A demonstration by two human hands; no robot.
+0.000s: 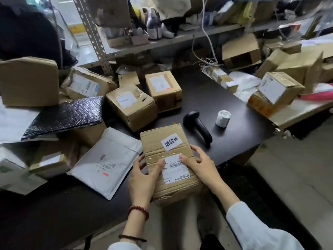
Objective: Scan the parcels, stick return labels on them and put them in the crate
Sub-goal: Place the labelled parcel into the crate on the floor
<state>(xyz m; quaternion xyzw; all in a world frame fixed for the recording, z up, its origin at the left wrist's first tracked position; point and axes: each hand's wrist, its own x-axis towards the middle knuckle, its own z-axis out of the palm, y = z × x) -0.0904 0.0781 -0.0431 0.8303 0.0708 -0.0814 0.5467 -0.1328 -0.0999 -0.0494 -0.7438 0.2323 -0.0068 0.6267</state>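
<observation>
While overhanging the near edge of the black table [207, 98], gripped from both sides: cardboard parcel [155, 139]. Left hand [142, 179] curled round its left side, thumb lying across the printed shipping label [175, 173]. Right hand [200, 165] curled over the right edge, thumb tip on that same label. Stuck on the parcel's top, toward the far end, a white return label [171, 142] (three bold characters). Just beyond to the right, lying on the table, black scanner [197, 127], with a white label roll [223, 118] near it. Left of the parcel, a white padded mailer [108, 161], touching it or nearly so; hard to tell. Further back, more taped boxes [131, 107].
</observation>
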